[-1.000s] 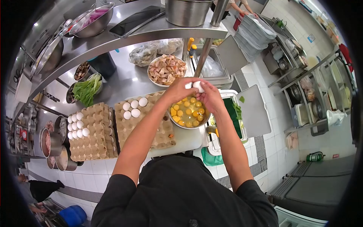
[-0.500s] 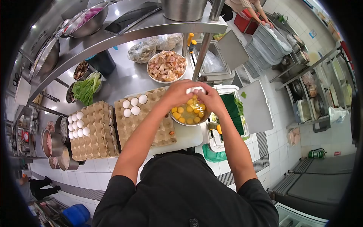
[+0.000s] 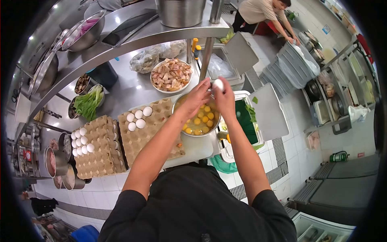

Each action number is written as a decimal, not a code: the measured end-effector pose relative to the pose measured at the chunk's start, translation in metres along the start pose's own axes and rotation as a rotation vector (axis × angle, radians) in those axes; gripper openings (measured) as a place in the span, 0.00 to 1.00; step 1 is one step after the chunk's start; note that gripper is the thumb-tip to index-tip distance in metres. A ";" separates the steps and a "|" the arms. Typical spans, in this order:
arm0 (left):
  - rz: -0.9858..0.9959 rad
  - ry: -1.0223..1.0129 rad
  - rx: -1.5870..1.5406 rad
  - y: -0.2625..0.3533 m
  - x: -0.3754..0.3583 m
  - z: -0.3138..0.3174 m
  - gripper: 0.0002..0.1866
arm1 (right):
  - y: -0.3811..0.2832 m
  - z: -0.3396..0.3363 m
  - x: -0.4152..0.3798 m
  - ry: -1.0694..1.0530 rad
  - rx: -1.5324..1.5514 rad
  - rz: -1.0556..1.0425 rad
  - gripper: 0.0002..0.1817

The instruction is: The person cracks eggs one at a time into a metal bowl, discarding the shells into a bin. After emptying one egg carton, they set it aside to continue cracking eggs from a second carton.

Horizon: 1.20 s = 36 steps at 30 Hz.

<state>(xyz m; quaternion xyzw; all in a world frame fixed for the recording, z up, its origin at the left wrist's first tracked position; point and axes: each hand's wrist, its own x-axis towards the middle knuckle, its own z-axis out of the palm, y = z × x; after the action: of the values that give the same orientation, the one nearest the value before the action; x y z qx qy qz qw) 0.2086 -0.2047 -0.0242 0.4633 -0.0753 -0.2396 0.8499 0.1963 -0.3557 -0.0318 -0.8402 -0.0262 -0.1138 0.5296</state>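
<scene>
White egg point(image 3: 218, 84) is in the R hand point(image 3: 226, 97), pinched btwn thumb & fingertips, held above the far rim of the metal bowl point(image 3: 194, 135). R hand is closed on it, so it's the nearer one; L hand point(image 3: 195, 100) is just beside, fingers bent toward the egg (blurry there, so can't tell how far open, if it's touching, or if it has hold of anything). Egg lies at R hand's fingertips, on the side facing L hand. Long axis looks roughly fore-and-aft, away from the body, but the shape's near round & partly covered, so which end points where is unclear; whole or just shell, can't tell. Bowl w/ yolks point(image 3: 197, 121) sits on a white board point(image 3: 201, 149); egg tray point(image 3: 136, 142) w/ 5 eggs to its L.
</scene>
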 end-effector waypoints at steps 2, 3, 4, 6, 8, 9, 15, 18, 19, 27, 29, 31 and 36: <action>-0.009 0.112 0.265 0.014 -0.010 -0.011 0.37 | 0.001 0.014 0.027 0.325 0.634 0.207 0.25; -0.003 0.146 0.301 0.018 -0.014 -0.015 0.34 | -0.002 0.021 0.039 0.312 0.637 0.205 0.25; 0.004 0.157 0.300 0.019 -0.016 -0.018 0.34 | -0.006 0.030 0.050 0.436 0.699 0.278 0.24; -0.018 0.226 0.386 0.020 -0.019 -0.026 0.30 | -0.005 0.043 0.062 0.555 0.759 0.354 0.24; 0.015 0.244 0.471 0.016 -0.016 -0.033 0.28 | 0.005 0.052 0.067 0.147 0.774 0.481 0.24; 0.047 0.258 0.555 0.017 -0.015 -0.033 0.27 | 0.004 0.050 0.064 0.177 0.802 0.422 0.22; 0.317 0.094 0.732 0.023 -0.006 -0.040 0.27 | -0.006 0.020 0.016 -0.200 0.904 0.438 0.18; 0.103 -0.074 0.774 0.030 -0.008 -0.049 0.25 | -0.010 0.011 0.001 -0.387 0.843 0.409 0.17; 0.150 -0.041 0.791 0.023 -0.007 -0.052 0.21 | -0.005 0.010 -0.001 -0.431 0.795 0.428 0.17; 0.207 0.062 1.052 0.006 -0.019 -0.061 0.21 | -0.014 0.002 -0.009 -0.512 0.029 0.178 0.16; 0.308 0.069 1.216 0.012 -0.026 -0.043 0.23 | -0.014 -0.002 -0.011 -0.438 0.134 0.184 0.17; 0.371 -0.018 1.008 0.024 -0.041 -0.010 0.26 | -0.015 -0.009 -0.012 -0.308 0.289 0.192 0.17; 0.311 0.455 1.112 0.056 -0.088 -0.085 0.23 | 0.024 -0.072 -0.008 0.012 -0.369 -0.014 0.21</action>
<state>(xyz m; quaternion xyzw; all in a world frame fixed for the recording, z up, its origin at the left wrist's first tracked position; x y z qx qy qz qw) 0.1807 -0.0734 -0.0173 0.8597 -0.0723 0.0667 0.5012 0.1805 -0.4297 -0.0252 -0.9222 -0.0075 -0.1254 0.3656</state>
